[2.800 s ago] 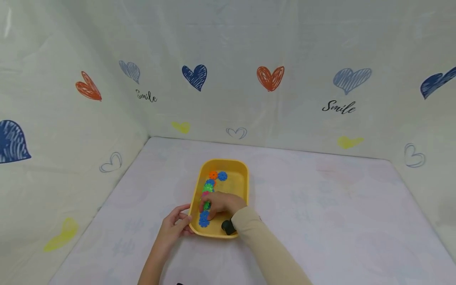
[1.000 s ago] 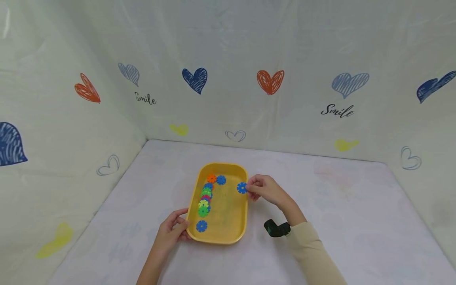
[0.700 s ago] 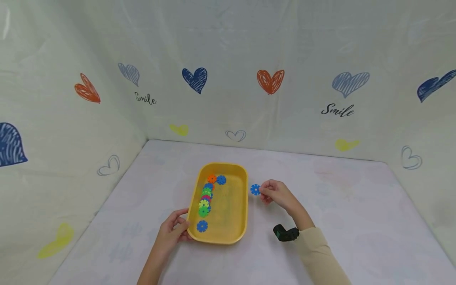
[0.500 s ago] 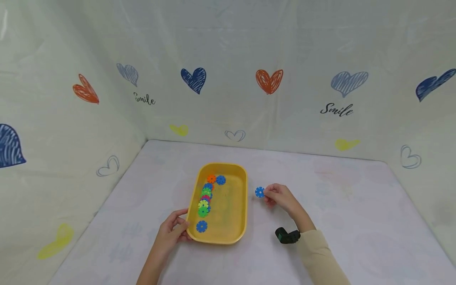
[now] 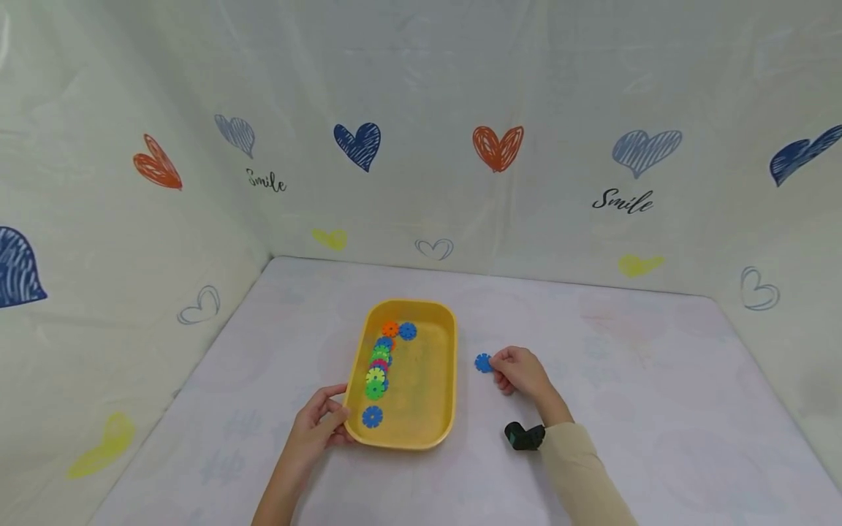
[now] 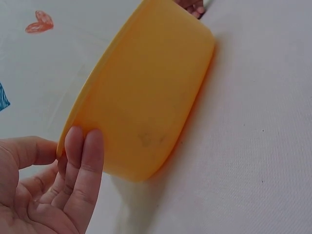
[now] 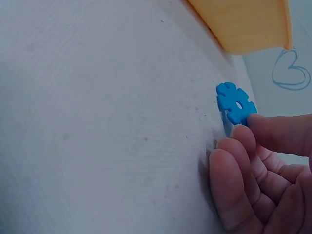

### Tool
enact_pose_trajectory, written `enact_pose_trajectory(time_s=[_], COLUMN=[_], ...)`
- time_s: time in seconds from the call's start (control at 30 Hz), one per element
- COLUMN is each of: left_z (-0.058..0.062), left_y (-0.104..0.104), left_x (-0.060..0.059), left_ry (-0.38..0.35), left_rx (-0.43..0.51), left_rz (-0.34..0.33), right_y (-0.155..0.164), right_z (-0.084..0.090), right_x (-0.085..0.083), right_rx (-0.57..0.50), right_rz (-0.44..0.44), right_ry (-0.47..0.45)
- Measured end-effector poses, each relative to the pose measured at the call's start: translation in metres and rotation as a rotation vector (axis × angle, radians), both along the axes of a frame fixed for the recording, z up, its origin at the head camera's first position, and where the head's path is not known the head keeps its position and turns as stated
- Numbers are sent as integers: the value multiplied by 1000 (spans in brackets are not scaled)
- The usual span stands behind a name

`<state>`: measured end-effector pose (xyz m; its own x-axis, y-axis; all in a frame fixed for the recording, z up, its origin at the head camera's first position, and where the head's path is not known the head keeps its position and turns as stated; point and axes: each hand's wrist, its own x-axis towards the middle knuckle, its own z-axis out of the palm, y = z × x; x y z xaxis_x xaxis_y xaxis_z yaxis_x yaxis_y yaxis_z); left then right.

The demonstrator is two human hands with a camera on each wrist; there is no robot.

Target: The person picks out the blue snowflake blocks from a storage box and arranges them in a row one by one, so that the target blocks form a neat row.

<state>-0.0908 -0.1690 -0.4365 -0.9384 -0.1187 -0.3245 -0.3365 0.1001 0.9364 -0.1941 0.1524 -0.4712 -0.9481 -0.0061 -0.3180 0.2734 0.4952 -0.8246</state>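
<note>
My right hand (image 5: 522, 371) pinches a blue notched disc (image 5: 483, 363) between thumb and fingers, close over the table to the right of the yellow tray (image 5: 430, 380). In the right wrist view the blue notched disc (image 7: 235, 102) stands out past the fingertips, close to the table surface, with a small hole in its middle. My left hand (image 5: 319, 420) grips the tray's near left corner. In the left wrist view its thumb is at the rim of the tray (image 6: 141, 92) and its fingers lie against the outer wall.
Inside the tray, an overlapping row of green, yellow, pink and blue discs (image 5: 377, 372) lies along the left side. An orange disc (image 5: 391, 329) and a blue disc (image 5: 408, 332) lie at the far end, another blue disc (image 5: 372, 417) near the front. A heart-printed sheet (image 5: 434, 204) stands behind the table.
My right hand has come out of the tray with a blue disc, carried it right over the rim, then brought it slightly nearer me beside the tray. The left hand has stayed on the tray's corner.
</note>
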Motion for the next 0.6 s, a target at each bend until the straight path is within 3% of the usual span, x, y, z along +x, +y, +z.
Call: enact_pose_trajectory(time_s=[0.3, 0.6], left_z=[-2, 0], left_y=[-1, 0], left_x=[0, 1], left_ry=[1, -5], left_rx=[5, -10], left_rz=[-2, -8], right_y=[-4, -7], right_z=[1, 5], right_x=[3, 3], right_rx=[141, 192], right_rz=[-7, 5], right_ry=[-12, 4])
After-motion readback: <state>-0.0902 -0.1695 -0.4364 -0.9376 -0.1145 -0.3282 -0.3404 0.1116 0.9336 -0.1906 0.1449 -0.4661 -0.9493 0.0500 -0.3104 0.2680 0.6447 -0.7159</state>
